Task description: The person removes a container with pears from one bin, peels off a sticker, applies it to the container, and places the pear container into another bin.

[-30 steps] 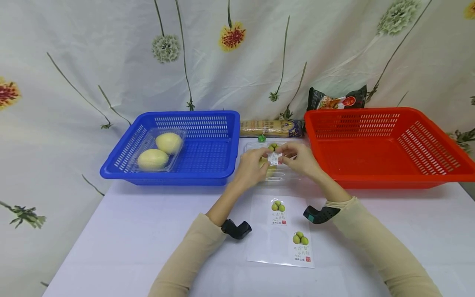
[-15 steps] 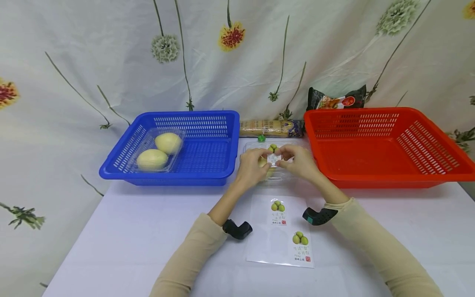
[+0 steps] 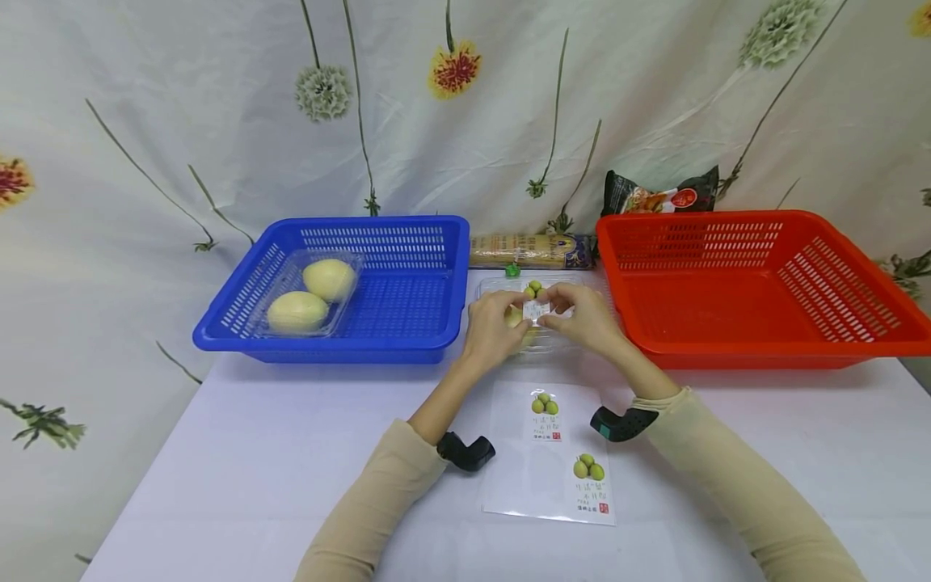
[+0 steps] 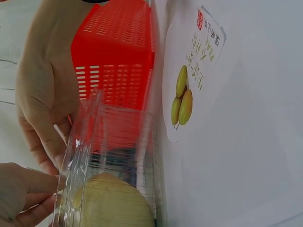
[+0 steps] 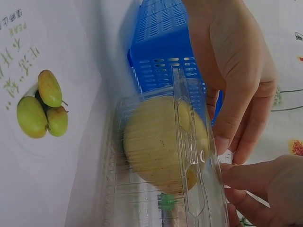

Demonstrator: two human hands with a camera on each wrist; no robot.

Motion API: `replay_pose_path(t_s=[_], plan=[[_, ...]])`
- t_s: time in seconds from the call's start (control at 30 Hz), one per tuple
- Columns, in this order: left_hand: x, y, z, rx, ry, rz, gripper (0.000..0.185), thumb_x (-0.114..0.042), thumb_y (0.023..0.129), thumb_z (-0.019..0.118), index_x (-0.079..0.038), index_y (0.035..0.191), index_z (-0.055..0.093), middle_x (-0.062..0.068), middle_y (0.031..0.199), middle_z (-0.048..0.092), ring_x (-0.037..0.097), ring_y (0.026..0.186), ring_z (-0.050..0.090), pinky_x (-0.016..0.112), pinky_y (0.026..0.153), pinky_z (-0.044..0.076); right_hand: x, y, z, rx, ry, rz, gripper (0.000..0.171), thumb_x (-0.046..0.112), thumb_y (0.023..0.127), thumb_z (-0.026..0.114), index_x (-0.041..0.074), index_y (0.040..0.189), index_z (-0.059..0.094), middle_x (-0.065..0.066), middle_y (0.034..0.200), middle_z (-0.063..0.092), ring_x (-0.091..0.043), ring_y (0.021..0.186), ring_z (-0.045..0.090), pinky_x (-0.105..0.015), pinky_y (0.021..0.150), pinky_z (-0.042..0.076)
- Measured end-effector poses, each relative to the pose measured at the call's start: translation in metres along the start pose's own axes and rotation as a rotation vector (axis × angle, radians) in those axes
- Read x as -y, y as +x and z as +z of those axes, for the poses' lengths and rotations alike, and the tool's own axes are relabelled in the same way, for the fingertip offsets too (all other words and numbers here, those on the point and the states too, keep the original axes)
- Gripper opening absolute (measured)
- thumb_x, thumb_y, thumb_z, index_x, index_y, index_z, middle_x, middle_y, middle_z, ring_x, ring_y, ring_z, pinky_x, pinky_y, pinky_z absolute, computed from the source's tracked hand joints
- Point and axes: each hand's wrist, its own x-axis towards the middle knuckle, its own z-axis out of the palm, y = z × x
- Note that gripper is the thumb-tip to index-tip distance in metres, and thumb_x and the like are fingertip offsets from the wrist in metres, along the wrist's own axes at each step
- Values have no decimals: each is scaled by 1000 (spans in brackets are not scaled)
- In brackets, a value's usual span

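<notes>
- A small white label printed with green fruit (image 3: 537, 311) is held over the clear, ribbed plastic clamshell box (image 5: 111, 161); whether its whole back touches the lid cannot be told.
- The left hand (image 3: 493, 327) grips the label's left edge, thumb and forefinger bent toward each other.
- The right hand (image 3: 585, 315) grips the opposite edge in the same way, its fingers curved in above the lid.
- Inside the clamshell box sits a large, smooth, pale-yellow fruit (image 5: 163, 142), toward the left end; the hands partly cover the box in the head view, so a full count of its contents cannot be made.
- On the left of the surface (image 3: 276, 453), which is covered in white, stands a blue, slotted plastic basket (image 3: 364, 349). In its left half lies a second clear plastic box (image 3: 336, 323), slightly askew, carrying two pale-yellow oval fruits, the nearer one (image 3: 297, 311) and the farther one (image 3: 330, 280) side by side.
- On the right stands a red, slotted plastic basket (image 3: 749, 356), its wall just beside the clamshell box.
- Behind the clamshell box, between the baskets, lies a long yellowish packet (image 3: 534, 250); a black printed packet (image 3: 660, 194) leans behind the red basket.
- Nearer the person, a glossy white backing sheet (image 3: 509, 485) carries two more such labels, an upper one (image 3: 545, 416) and a lower one (image 3: 591, 485).
</notes>
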Motion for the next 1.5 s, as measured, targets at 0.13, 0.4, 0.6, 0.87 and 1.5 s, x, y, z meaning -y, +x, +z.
replay_pose_path(t_s=[0.13, 0.4, 0.6, 0.87, 1.5], plan=[[1, 0, 0, -1, 1, 10, 30, -3, 73, 74, -2, 103, 71, 10, 91, 70, 24, 83, 59, 40, 81, 41, -1, -1, 1, -1, -13, -11, 26, 2, 78, 72, -5, 102, 65, -20, 98, 67, -32, 84, 60, -47, 80, 50], [0, -2, 0, 13, 15, 2, 30, -3, 73, 74, -2, 103, 71, 11, 92, 71, 26, 86, 59, 41, 82, 40, 2, 0, 3, 25, -102, -18, 26, 5, 79, 72, -5, 103, 66, -19, 97, 67, -31, 84, 60, -43, 79, 51], [-4, 3, -2, 92, 136, -57, 32, -12, 76, 75, -8, 107, 71, 7, 100, 69, 26, 97, 56, 41, 83, 38, 6, 3, 0, 49, -262, 25, 33, 16, 78, 76, 0, 106, 67, -23, 104, 60, -35, 91, 55, -44, 77, 47], [-1, 6, -5, 241, 224, -44, 32, -19, 86, 65, -11, 117, 68, 12, 130, 54, 28, 127, 40, 56, 106, 23, 3, 6, 1, 122, -405, -78, 34, 16, 84, 70, -1, 113, 67, -23, 109, 62, -37, 108, 50, -50, 92, 39], [2, 18, 4, 421, 450, -107, 46, -27, 97, 33, -17, 140, 45, 8, 150, 30, 29, 134, 26, 61, 100, 25, 10, 16, 3, 301, -551, 115, 42, 21, 97, 49, 11, 138, 48, -24, 117, 44, -35, 96, 48, -39, 73, 45]])
